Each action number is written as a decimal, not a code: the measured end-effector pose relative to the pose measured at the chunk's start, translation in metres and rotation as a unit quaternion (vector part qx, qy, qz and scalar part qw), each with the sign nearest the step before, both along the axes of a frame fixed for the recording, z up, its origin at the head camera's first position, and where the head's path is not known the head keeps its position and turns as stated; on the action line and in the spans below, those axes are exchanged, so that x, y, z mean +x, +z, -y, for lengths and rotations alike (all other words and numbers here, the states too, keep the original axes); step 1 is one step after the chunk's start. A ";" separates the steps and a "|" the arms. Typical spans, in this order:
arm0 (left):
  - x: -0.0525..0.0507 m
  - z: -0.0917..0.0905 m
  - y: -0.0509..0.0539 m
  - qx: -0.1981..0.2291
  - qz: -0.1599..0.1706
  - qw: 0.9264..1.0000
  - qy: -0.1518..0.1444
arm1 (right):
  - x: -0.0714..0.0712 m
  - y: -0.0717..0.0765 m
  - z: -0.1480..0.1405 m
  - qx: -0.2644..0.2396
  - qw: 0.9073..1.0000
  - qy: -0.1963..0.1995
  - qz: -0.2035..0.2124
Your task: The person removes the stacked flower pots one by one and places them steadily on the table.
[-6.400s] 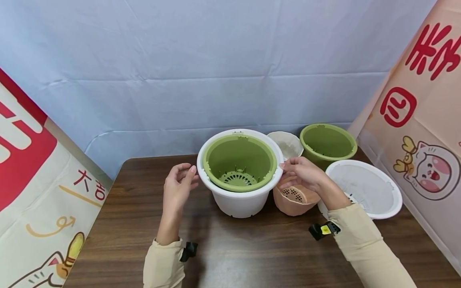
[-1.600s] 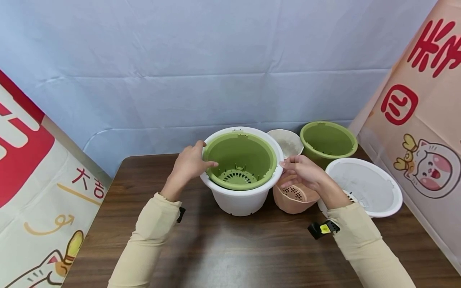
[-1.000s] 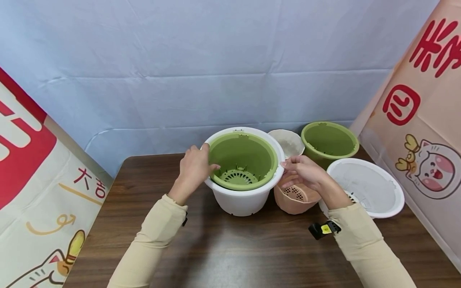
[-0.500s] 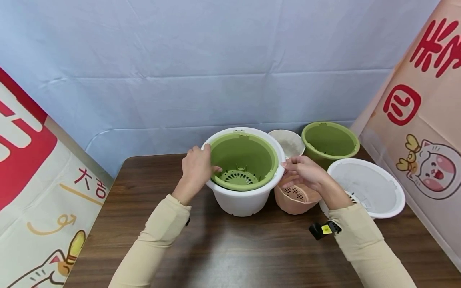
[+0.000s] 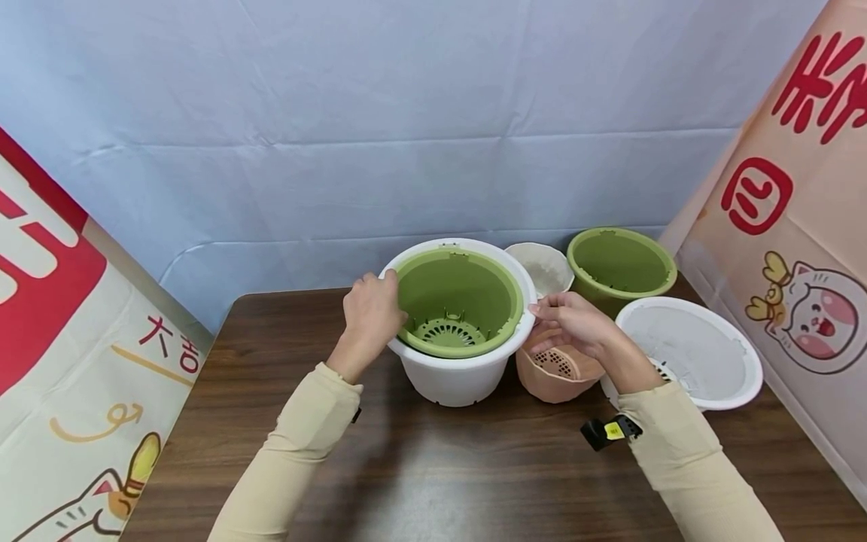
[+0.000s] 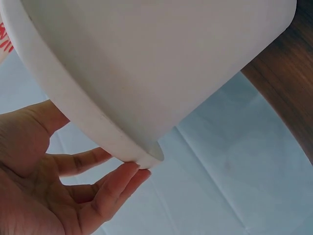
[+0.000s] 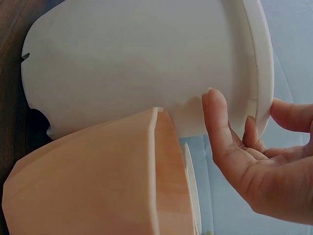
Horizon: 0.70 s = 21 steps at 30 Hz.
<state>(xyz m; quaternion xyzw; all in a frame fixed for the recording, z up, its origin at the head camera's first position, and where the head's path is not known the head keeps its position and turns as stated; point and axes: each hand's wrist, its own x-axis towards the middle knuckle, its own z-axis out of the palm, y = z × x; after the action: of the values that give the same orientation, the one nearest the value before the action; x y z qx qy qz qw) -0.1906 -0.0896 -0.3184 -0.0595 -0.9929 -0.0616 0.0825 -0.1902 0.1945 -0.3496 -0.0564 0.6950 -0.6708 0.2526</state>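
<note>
A green flowerpot [image 5: 452, 290] with a slotted bottom sits nested inside a white flowerpot [image 5: 450, 382] on the table. My left hand [image 5: 372, 309] grips the left side of the white rim. In the left wrist view its bent fingertips [image 6: 128, 172] touch the rim's outer edge, and the thumb passes behind it, its tip hidden. My right hand [image 5: 576, 322] pinches the opposite rim, with the thumb on top. In the right wrist view one finger [image 7: 215, 115] reaches below that rim, along the pot's wall.
A terracotta-coloured faceted pot [image 5: 557, 388] stands close on the right, with a cream pot [image 5: 542, 265] behind it. Farther right are another green pot [image 5: 619, 263] and another white pot [image 5: 698, 357]. Brown wooden table [image 5: 447, 474] lies in front; a pale cloth [image 5: 379, 128] hangs behind.
My left hand has come from beside the pot onto its rim, shifting slightly right. Its thumb, lately seen inside the green pot, now lies nearer the rim. The right hand stays put.
</note>
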 end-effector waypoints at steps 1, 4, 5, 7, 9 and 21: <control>0.000 0.000 0.000 0.000 -0.001 1.000 0.000 | 0.000 0.000 0.000 0.000 1.000 0.000 -0.001; 0.000 0.000 0.000 0.000 -0.002 1.000 -0.002 | 0.000 -0.002 -0.002 -0.012 1.000 0.007 -0.010; 0.000 0.000 0.000 0.000 -0.001 1.000 -0.003 | 0.000 -0.003 -0.003 -0.018 1.000 0.009 -0.012; -0.001 0.000 0.001 0.000 0.001 1.000 -0.003 | -0.002 -0.007 -0.005 -0.047 0.998 0.029 -0.020; -0.001 0.000 0.001 -0.001 0.003 1.000 -0.003 | -0.002 -0.007 -0.006 -0.052 0.998 0.037 -0.024; 0.000 0.001 0.003 0.004 0.017 1.000 0.006 | 0.000 -0.001 -0.003 -0.038 0.999 0.026 -0.016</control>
<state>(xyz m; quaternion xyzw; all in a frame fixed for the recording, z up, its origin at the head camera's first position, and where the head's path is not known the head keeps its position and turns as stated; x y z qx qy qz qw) -0.1909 -0.0905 -0.3159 -0.0522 -0.9943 -0.0661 0.0661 -0.1904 0.1975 -0.3508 -0.0950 0.6708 -0.6892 0.2569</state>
